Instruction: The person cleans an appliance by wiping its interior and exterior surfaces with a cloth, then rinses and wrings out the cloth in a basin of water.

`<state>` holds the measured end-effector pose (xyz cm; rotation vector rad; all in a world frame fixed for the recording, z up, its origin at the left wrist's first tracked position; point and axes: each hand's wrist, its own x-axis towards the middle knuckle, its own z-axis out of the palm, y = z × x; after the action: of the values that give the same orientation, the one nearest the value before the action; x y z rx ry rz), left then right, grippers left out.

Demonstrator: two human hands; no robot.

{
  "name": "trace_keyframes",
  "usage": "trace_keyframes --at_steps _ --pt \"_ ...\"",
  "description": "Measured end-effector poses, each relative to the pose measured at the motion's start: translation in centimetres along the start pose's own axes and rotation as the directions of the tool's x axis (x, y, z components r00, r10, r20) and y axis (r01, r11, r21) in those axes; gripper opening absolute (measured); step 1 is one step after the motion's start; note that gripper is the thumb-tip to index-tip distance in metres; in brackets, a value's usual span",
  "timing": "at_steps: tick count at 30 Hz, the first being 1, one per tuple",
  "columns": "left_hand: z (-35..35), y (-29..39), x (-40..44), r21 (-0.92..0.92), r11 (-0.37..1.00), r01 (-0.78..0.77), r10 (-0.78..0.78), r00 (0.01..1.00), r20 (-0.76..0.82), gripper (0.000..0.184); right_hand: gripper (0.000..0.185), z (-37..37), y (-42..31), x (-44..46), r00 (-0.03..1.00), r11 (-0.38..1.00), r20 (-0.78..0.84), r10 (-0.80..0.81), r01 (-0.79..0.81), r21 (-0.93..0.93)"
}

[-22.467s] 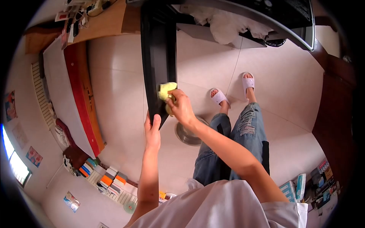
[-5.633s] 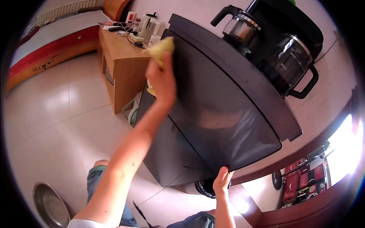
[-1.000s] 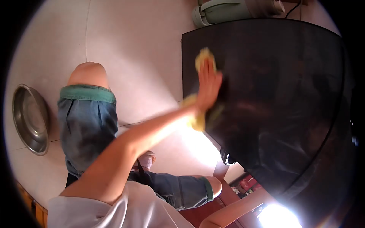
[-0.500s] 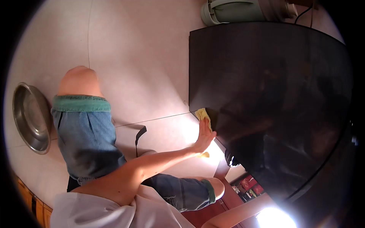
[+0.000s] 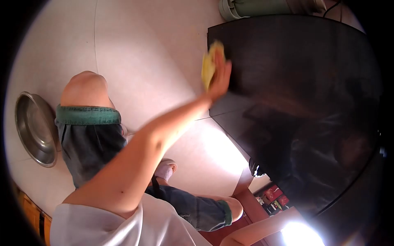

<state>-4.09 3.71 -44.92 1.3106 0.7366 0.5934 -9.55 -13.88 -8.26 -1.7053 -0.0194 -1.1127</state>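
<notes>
My left hand (image 5: 221, 78) holds a yellow cloth (image 5: 208, 70) at the left edge of a large, glossy black panel (image 5: 295, 78) that looks like a television screen. Fingers lie over the cloth, and part of it hangs past the panel's edge; motion blurs both. Reflections show on the dark surface. My right forearm (image 5: 262, 227) reaches in along the bottom right toward the panel's lower end. Its hand is hidden near a bright glare (image 5: 303, 234).
A metal basin (image 5: 36, 129) sits on the pale tiled floor (image 5: 143, 53) beside my bent knee (image 5: 85, 88). Beyond the panel's top lies a grey-green flask-like container (image 5: 262, 8) by a dark cord. Red-brown furniture (image 5: 244, 192) with small items stands at lower right.
My left hand has moved upward along the panel's left edge with the yellow cloth, from its lower left corner to near its upper left. My right forearm has barely moved.
</notes>
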Motion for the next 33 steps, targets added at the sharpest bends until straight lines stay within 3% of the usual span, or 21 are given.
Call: trace_keyframes --at_steps 1,2,3,5,7,8,9,11,12,13,15,16,17,20,23,26,29,33 --pt "0.5 -1.6 -5.7 -0.066 0.985 0.158 -0.152 0.984 0.092 0.062 0.049 0.0 -0.2 0.1 1.0 1.0 -0.001 0.002 -0.002 -0.001" --pt "2.3 -4.8 -12.5 0.175 0.966 0.191 -0.22 0.962 0.164 0.068 0.049 0.0 -0.1 0.1 1.0 1.0 -0.001 0.005 -0.005 0.0" --pt "2.5 -5.1 -18.5 0.085 0.925 0.371 -0.381 0.896 0.226 0.07 0.048 0.0 0.0 0.1 1.0 1.0 0.001 0.0 0.0 -0.003" --pt "0.5 -0.8 -20.6 -0.102 0.837 0.537 -0.474 0.807 0.353 0.073 0.048 -0.1 0.0 0.0 1.0 1.0 0.002 0.004 -0.004 0.001" --pt "1.4 -0.5 -18.1 -0.092 0.831 0.548 -0.502 0.811 0.3 0.073 0.047 -0.1 0.0 -0.2 1.0 1.0 -0.006 -0.003 0.003 0.003" --pt "1.9 -0.5 -15.8 -0.092 0.829 0.551 -0.513 0.816 0.264 0.074 0.047 -0.1 0.0 -0.2 1.0 1.0 -0.005 -0.003 0.003 0.004" --pt "1.4 0.6 -12.1 -0.091 0.903 0.42 -0.39 0.889 0.238 0.073 0.047 -0.1 0.0 -0.4 1.0 1.0 -0.002 -0.002 0.002 0.012" --pt "0.8 0.9 -4.4 -0.031 0.99 0.135 -0.128 0.977 0.171 0.065 0.046 0.0 -0.2 -0.4 1.0 1.0 0.0 0.016 -0.016 0.014" --pt "1.8 -0.7 -0.3 0.186 0.976 -0.115 0.116 0.993 0.008 0.055 0.046 -0.2 -0.2 -0.4 1.0 1.0 -0.001 0.015 -0.015 0.009" --pt "1.2 0.1 4.3 0.252 0.961 -0.112 0.117 0.993 -0.007 0.049 0.046 -0.4 -0.1 -0.2 1.0 1.0 -0.005 0.008 -0.008 0.009" --pt "-0.8 3.1 10.5 -0.08 0.996 0.048 -0.048 0.999 -0.009 0.054 0.045 -0.4 0.0 -0.3 1.0 1.0 -0.005 0.003 -0.003 0.003" --pt "-0.8 1.2 12.3 -0.138 0.988 0.075 -0.076 0.997 -0.001 0.063 0.045 -0.3 0.0 -0.3 1.0 1.0 -0.006 0.004 -0.004 -0.003" --pt "-1.2 0.2 12.8 -0.183 0.98 0.08 -0.071 0.996 0.055 0.071 0.045 -0.2 0.1 -0.3 1.0 1.0 -0.007 0.002 -0.002 -0.005" --pt "-1.5 -2.5 11.7 -0.192 0.977 0.092 -0.089 0.996 0.022 0.071 0.044 -0.1 0.1 -0.5 1.0 1.0 -0.008 0.001 -0.001 -0.015" --pt "-1.0 -7.1 6.0 -0.125 0.967 0.222 -0.212 0.973 0.086 0.075 0.043 0.0 0.3 -0.4 1.0 1.0 -0.003 -0.005 0.005 -0.02" --pt "-0.7 -6.3 -4.5 -0.106 0.926 0.361 -0.341 0.925 0.167 0.074 0.042 -0.1 0.3 -0.4 1.0 1.0 -0.004 -0.004 0.003 -0.02" --pt "1.1 -11.4 -17.7 -0.011 0.867 0.499 -0.481 0.84 0.251 0.075 0.042 -0.3 0.4 -0.3 1.0 1.0 -0.004 -0.002 0.002 -0.011" --pt "3.1 -7.8 -24.5 -0.289 0.647 0.706 -0.494 0.677 0.546 0.073 0.041 -0.4 0.2 0.0 1.0 1.0 -0.016 0.01 -0.01 0.024"
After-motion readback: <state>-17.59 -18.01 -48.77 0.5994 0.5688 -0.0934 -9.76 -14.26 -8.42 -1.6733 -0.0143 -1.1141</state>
